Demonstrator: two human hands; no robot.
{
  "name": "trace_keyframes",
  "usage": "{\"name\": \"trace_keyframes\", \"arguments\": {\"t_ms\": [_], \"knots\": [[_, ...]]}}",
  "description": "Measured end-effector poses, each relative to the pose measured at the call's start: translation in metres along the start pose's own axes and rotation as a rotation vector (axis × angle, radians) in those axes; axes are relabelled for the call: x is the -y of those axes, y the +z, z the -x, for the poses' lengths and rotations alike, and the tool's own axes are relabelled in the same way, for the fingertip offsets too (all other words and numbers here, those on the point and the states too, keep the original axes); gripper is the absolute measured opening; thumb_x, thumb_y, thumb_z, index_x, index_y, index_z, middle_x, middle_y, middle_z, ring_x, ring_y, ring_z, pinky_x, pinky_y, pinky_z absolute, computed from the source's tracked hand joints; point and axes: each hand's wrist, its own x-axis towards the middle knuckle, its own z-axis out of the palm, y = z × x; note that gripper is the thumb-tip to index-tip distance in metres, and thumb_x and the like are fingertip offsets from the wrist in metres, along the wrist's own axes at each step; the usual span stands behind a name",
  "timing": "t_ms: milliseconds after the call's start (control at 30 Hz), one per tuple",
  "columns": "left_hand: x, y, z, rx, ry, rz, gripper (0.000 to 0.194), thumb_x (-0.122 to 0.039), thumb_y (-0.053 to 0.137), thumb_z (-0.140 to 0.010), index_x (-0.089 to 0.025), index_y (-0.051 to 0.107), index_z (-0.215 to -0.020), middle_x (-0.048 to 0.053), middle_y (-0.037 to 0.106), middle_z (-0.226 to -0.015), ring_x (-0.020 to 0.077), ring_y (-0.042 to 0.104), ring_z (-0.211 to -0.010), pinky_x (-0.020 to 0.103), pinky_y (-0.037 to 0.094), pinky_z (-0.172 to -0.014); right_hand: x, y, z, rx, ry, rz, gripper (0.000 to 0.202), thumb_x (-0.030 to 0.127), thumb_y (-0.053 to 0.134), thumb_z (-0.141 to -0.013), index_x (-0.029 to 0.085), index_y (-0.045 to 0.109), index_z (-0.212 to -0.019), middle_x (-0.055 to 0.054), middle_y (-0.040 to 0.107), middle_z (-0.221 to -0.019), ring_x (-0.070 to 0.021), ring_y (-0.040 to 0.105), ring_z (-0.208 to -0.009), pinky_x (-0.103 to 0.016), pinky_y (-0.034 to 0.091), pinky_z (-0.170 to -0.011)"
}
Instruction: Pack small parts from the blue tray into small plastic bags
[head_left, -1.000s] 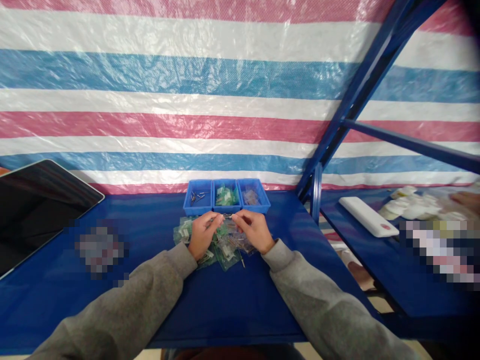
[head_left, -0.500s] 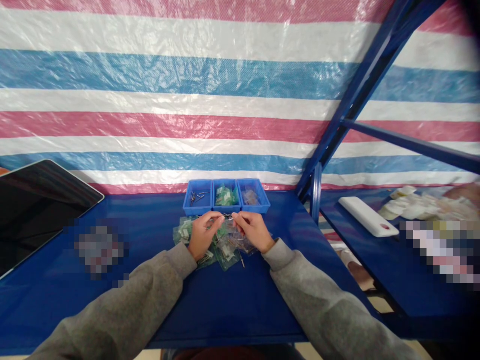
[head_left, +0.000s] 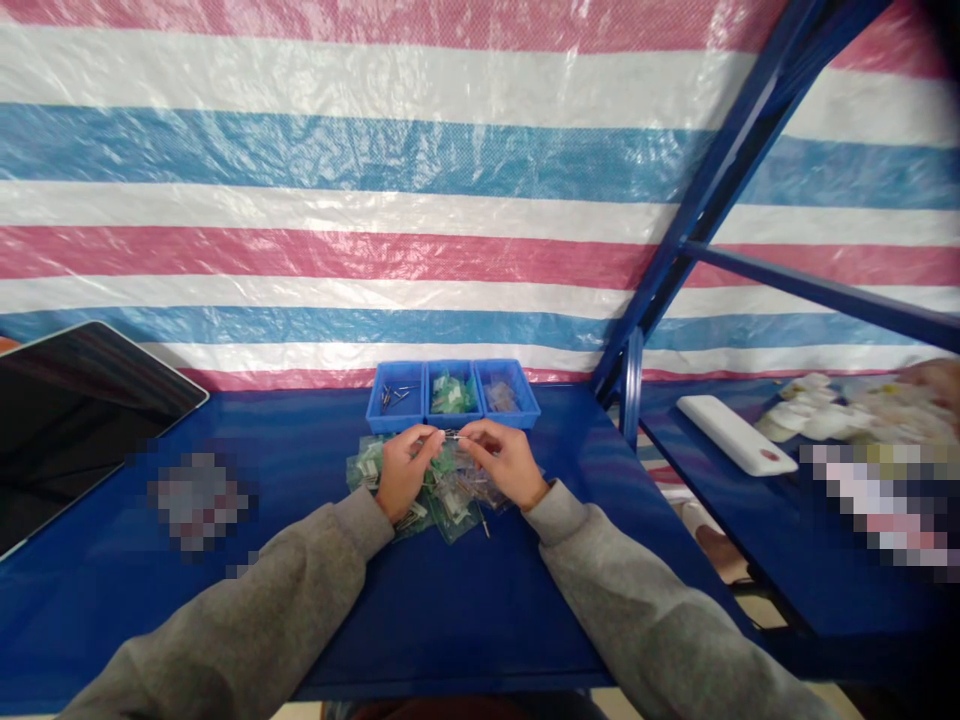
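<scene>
A thin metal pin-like piece (head_left: pixel 451 436) spans the gap between my fingertips, too small to name exactly. My left hand (head_left: pixel 406 470) pinches its left end, and my right hand (head_left: pixel 504 460) is closed at the other end. Beneath both hands lies a loose pile of small plastic packets (head_left: pixel 454 500), some green and some clear, with small parts inside. One slim metal piece (head_left: pixel 484 524) rests at the pile's front edge. Behind the hands stand three joined blue bins: the left bin (head_left: pixel 373 408) holds metal pieces, the middle bin (head_left: pixel 454 421) green packets, the right bin (head_left: pixel 531 408) clear packets.
A dark-screened panel (head_left: pixel 90 420) lies at the left of the blue table (head_left: pixel 450 620). On the right, past a blue metal frame (head_left: pixel 634 385), another table bears a white oblong device (head_left: pixel 735 434) and pale crumpled items (head_left: pixel 817 412). Striped sheeting (head_left: pixel 337 230) hangs behind.
The right fingers have shifted slightly left and spread a little along the thin metal piece. My left hand stays nearly where it was. Packets and bins look the same.
</scene>
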Motion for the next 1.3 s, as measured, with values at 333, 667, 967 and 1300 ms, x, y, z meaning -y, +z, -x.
{"name": "trace_keyframes", "arguments": {"t_ms": [333, 667, 967, 1300], "knots": [[0.0000, 0.0008, 0.0004, -0.001, -0.013, 0.054, 0.024, -0.038, 0.054, -0.080, -0.015, 0.062, -0.081, 0.000, 0.060, -0.064, 0.0108, 0.053, -0.055, 0.020, 0.042, -0.050, 0.0004, -0.0001, 0.0003, -0.031, -0.040, 0.102, 0.020, 0.034, 0.055, -0.082, 0.017, 0.066, -0.083, -0.004, 0.067, -0.076, -0.0136, 0.058, -0.061, -0.023, 0.046, -0.055], [0.0029, 0.0005, 0.0010, 0.021, 0.037, 0.017, 0.025, -0.036, 0.058, -0.078, -0.016, 0.067, -0.088, 0.004, 0.067, -0.078, 0.0136, 0.059, -0.063, 0.022, 0.046, -0.054, 0.0028, -0.0015, 0.0000, -0.056, -0.013, 0.112, 0.023, 0.037, 0.052, -0.084, 0.018, 0.065, -0.082, -0.004, 0.066, -0.073, -0.0141, 0.058, -0.060, -0.023, 0.046, -0.056], [0.0006, 0.0007, 0.0010, 0.012, 0.013, 0.039, 0.023, -0.037, 0.055, -0.080, -0.015, 0.065, -0.081, 0.001, 0.062, -0.068, 0.0109, 0.054, -0.056, 0.021, 0.042, -0.051, 0.0018, -0.0011, 0.0006, -0.053, -0.020, 0.056, 0.016, 0.030, 0.056, -0.081, 0.018, 0.063, -0.088, -0.004, 0.066, -0.080, -0.0126, 0.059, -0.056, -0.024, 0.046, -0.055], [-0.0019, -0.0006, 0.0013, 0.036, 0.003, 0.049, 0.030, -0.039, 0.051, -0.082, -0.014, 0.062, -0.070, -0.001, 0.055, -0.057, 0.0098, 0.049, -0.051, 0.021, 0.039, -0.049, 0.0016, -0.0009, 0.0004, -0.056, -0.034, 0.099, 0.017, 0.032, 0.057, -0.080, 0.018, 0.065, -0.087, -0.004, 0.067, -0.080, -0.0145, 0.059, -0.062, -0.025, 0.047, -0.059]]}}
